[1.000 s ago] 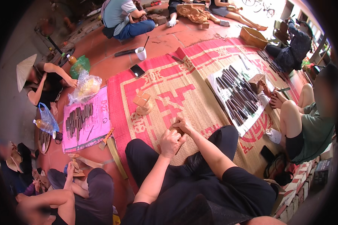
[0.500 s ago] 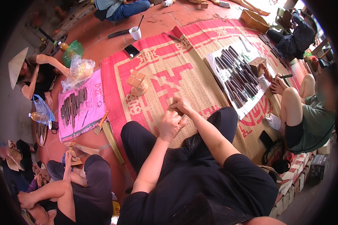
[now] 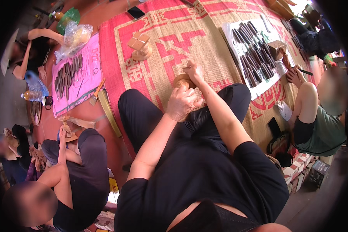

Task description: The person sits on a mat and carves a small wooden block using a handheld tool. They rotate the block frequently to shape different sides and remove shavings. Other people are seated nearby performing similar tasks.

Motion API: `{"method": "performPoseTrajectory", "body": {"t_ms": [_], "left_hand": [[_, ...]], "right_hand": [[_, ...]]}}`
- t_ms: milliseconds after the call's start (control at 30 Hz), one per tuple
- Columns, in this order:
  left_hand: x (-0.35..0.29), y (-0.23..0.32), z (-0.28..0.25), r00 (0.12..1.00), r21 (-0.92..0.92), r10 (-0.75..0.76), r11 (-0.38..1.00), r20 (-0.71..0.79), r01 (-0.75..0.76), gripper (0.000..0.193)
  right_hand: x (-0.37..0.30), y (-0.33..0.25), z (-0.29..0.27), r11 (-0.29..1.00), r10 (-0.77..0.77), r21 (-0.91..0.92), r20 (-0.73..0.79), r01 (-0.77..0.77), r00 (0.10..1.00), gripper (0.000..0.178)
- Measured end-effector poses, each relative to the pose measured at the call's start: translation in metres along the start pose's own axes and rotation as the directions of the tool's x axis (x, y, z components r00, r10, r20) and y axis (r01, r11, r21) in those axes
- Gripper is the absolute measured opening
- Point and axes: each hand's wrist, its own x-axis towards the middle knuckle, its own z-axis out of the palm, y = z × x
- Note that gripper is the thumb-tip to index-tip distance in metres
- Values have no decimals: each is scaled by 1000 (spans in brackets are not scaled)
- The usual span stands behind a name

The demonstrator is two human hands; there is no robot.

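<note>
Between my crossed-leg knees I hold a round, tan carved wooden piece (image 3: 180,80). My left hand (image 3: 183,101) is closed around its near part, the fingers curled. On the far right side of the piece, my right hand (image 3: 194,72) grips the edge with bent fingers. Its fingertips are partly hidden, and I cannot make out a tool in either hand. Beyond my hands, a wooden block with a cross-shaped groove (image 3: 138,41) rests on a round wooden base (image 3: 142,53) on the woven mat (image 3: 170,23).
Dark-handled carving tools (image 3: 255,54) lie on a white sheet to the right; more tools (image 3: 68,75) lie on a pink sheet at left. A brush (image 3: 97,92) and a phone (image 3: 136,12) are nearby. Co-workers sit on both sides, one holding a wooden piece (image 3: 67,131).
The view has tipped downward, so the mat and tools appear higher. More of the round wooden piece shows between my hands, and my right hand has shifted to its far edge.
</note>
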Motion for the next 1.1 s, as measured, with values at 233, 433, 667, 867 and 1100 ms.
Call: {"method": "performPoseTrajectory", "body": {"t_ms": [233, 433, 667, 867, 1100], "left_hand": [[-8, 3, -3, 998, 15, -56, 998, 10, 56, 30], [-1, 9, 0, 1000, -19, 10, 1000, -13, -10, 31], [-6, 8, 0, 1000, -12, 3, 1000, 10, -2, 30], [0, 3, 2, 999, -45, 35, 998, -20, -36, 30], [-4, 8, 6, 999, -11, 9, 1000, 51, -8, 27]], "right_hand": [[-13, 2, -12, 831, -143, 551, 342, -75, 929, 21], [1, 15, -7, 920, 105, 362, 143, -151, 984, 18], [-9, 5, -10, 858, -240, 514, 378, 13, 894, 21], [1, -8, -5, 987, -13, 162, 59, 3, 998, 22], [-14, -22, -23, 977, -177, 177, 358, 120, 917, 19]]}}
